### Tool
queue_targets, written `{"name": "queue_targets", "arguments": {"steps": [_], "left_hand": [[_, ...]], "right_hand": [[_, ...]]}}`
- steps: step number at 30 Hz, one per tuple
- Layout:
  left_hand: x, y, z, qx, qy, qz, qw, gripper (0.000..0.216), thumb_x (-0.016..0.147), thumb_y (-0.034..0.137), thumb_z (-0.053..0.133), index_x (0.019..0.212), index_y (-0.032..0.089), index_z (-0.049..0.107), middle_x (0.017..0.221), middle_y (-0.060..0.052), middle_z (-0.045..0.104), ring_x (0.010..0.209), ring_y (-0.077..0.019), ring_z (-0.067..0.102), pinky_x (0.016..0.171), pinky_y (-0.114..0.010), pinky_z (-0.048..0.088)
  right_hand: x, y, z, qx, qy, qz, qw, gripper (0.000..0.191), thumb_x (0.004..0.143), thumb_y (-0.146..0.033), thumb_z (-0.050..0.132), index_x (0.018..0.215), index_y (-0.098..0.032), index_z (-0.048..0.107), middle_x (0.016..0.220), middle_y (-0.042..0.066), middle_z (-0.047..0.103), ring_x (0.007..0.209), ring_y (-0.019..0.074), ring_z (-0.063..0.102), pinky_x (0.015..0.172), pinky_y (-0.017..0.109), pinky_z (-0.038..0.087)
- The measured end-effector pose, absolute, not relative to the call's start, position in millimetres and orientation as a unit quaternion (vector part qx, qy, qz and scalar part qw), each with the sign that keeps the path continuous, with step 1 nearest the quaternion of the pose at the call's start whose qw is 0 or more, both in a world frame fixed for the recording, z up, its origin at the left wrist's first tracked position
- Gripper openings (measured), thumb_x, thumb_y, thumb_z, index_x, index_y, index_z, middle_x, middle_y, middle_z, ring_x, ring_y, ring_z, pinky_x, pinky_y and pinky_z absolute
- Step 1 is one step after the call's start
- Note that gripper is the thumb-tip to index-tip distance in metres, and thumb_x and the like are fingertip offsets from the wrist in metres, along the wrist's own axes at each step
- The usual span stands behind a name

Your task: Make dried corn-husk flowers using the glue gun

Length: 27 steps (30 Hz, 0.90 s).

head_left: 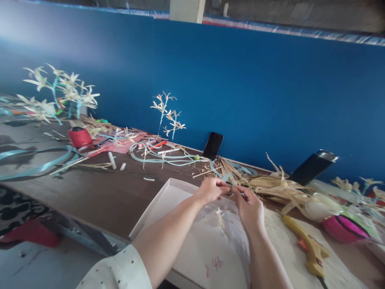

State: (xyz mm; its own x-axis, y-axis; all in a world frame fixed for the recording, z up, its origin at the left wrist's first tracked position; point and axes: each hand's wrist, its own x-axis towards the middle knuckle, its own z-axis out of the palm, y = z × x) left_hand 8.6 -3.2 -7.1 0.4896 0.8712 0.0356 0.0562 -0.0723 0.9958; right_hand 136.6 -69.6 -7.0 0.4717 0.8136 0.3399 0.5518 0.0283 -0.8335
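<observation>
My left hand (212,189) and my right hand (250,206) meet above the far edge of a shallow white box lid (180,241). The fingertips of both are pinched together around something small and dark, too little of which shows to name. Below them, inside the lid, lies a pale dried-husk flower (221,220). Just beyond my fingers a heap of dried corn husks (270,182) spreads over the table, with pale blue ribbon scraps (225,176) among it.
A yellow glue gun (309,249) lies right of the lid, near a pink round pouch (345,228). A phone (213,145) and a black flask (313,166) lean by the blue partition (255,92). Leftward are husk flowers (70,90), scissors (93,149) and a red spool (80,137).
</observation>
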Motion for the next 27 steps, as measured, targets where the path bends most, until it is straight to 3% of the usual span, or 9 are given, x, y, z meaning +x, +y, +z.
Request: {"name": "queue_targets", "arguments": {"steps": [11, 27], "left_hand": [[8.3, -5.8, -4.2, 0.597, 0.334, 0.343, 0.644, 0.026, 0.071, 0.034, 0.063, 0.083, 0.012, 0.067, 0.074, -0.005, 0.064, 0.065, -0.0103, 0.057, 0.049, -0.017, 0.046], [8.9, -7.8, -0.7, 0.584, 0.361, 0.347, 0.64, 0.019, 0.066, 0.026, 0.064, 0.079, 0.013, 0.066, 0.069, -0.003, 0.061, 0.063, -0.0103, 0.055, 0.049, -0.019, 0.046]], "right_hand": [[138.0, -69.7, -8.9, -0.68, -0.5, 0.108, 0.525, 0.042, 0.073, -0.054, 0.056, 0.087, -0.018, 0.07, 0.072, 0.006, 0.067, 0.061, 0.0193, 0.055, 0.057, 0.029, 0.04], [135.7, -68.8, -14.3, -0.662, -0.516, 0.111, 0.532, 0.037, 0.077, -0.05, 0.054, 0.088, -0.017, 0.066, 0.073, 0.005, 0.065, 0.062, 0.0184, 0.055, 0.057, 0.027, 0.04]]}}
